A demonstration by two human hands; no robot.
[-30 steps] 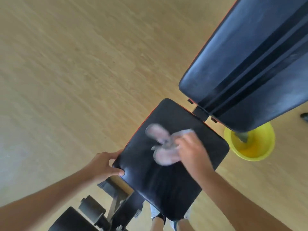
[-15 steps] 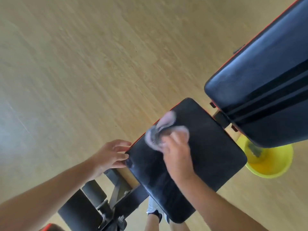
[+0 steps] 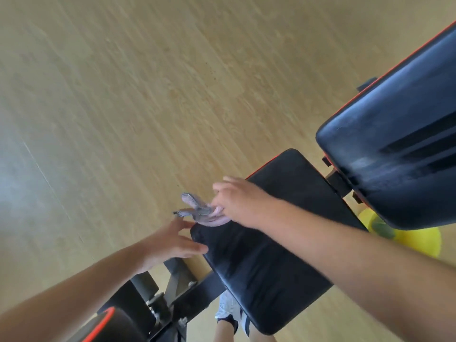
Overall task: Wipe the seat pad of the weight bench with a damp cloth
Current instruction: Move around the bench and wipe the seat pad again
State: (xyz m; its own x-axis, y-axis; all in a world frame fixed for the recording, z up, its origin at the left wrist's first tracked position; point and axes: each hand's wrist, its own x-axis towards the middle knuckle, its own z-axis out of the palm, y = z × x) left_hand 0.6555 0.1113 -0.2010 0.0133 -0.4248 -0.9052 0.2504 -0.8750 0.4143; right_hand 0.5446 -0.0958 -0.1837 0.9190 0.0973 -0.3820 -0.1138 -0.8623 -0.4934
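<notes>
The black seat pad [image 3: 266, 262] of the weight bench runs diagonally across the lower middle of the head view. My right hand [image 3: 237, 201] holds a crumpled grey-pink cloth [image 3: 202, 211] at the pad's left edge, and part of the cloth hangs out past that edge over the floor. My left hand [image 3: 170, 240] lies at the pad's near left corner with straight fingers, the thumb touching the pad's side and a fingertip close to the cloth.
The angled black backrest [image 3: 394, 154] with red trim fills the right side. A yellow bucket [image 3: 417, 243] stands on the wooden floor beneath it. Bench frame and foam rollers [image 3: 138, 294] sit at bottom left. My shoe [image 3: 229, 312] shows under the pad.
My right hand has swept the cloth leftward across the pad to its left edge. My left hand has let go of the corner and now has straight fingers.
</notes>
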